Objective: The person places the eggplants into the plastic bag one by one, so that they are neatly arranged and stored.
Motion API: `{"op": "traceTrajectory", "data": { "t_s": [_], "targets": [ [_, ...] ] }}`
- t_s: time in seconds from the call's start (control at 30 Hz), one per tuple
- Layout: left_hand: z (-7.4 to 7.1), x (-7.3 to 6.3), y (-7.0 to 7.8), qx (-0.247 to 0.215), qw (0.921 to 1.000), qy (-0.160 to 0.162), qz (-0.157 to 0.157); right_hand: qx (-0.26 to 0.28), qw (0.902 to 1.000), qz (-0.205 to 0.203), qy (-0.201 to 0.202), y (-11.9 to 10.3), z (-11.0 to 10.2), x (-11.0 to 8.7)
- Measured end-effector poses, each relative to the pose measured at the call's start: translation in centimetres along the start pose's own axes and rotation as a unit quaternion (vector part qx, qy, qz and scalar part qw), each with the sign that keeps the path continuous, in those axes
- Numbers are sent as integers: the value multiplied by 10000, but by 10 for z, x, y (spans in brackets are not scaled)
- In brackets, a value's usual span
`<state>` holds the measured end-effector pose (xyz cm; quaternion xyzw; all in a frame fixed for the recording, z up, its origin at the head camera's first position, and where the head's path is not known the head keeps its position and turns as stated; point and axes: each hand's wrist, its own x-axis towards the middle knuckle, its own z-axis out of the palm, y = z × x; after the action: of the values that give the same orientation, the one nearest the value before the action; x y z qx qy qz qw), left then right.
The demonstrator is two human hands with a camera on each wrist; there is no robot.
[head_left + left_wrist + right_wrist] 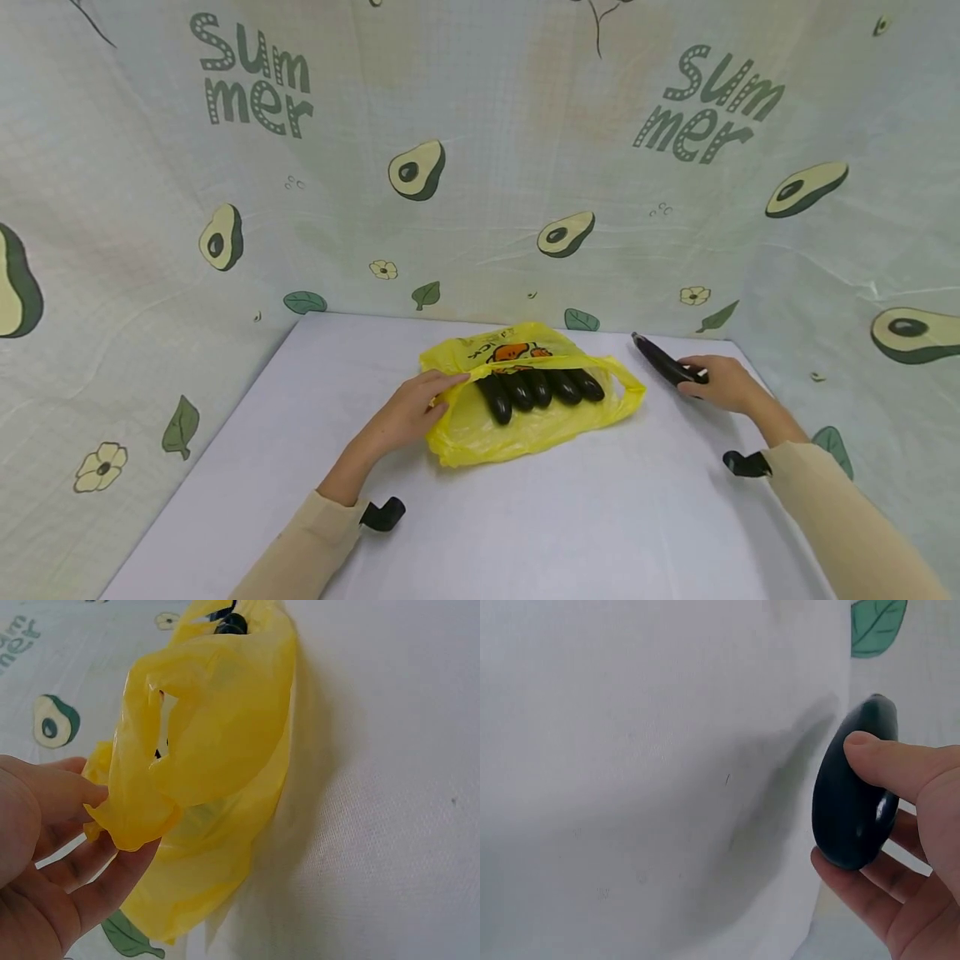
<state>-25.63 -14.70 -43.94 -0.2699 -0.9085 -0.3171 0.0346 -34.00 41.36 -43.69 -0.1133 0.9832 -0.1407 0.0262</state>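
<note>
A yellow plastic bag lies on the table with its mouth held apart, several dark eggplants side by side inside. My left hand pinches the bag's edge at its left; the left wrist view shows thumb and fingers on the yellow film near a handle hole. Off to the right of the bag, my right hand grips another long dark eggplant by its rounded end, the stem end pointing back and left. In the right wrist view the thumb lies over this eggplant, fingers beneath, and its shadow falls on the table.
A white table carries everything, its far edge and sides meeting a hanging cloth printed with avocados, leaves and lettering. Black wrist mounts stick out from both beige sleeves.
</note>
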Motion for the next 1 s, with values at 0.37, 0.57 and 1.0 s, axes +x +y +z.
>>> {"op": "traceTrajectory", "data": {
  "t_s": [0.37,0.57,1.0],
  "targets": [
    [-3,0,2,-53,10000,-35,-8,224,9983,-431,315,-47,3,-18],
    [-3,0,3,-38,10000,-40,-30,308,9972,-493,473,-72,-4,-27],
    [-3,0,2,-40,10000,-26,-6,676,9907,-1058,522,-126,-11,-46]
  ]
}}
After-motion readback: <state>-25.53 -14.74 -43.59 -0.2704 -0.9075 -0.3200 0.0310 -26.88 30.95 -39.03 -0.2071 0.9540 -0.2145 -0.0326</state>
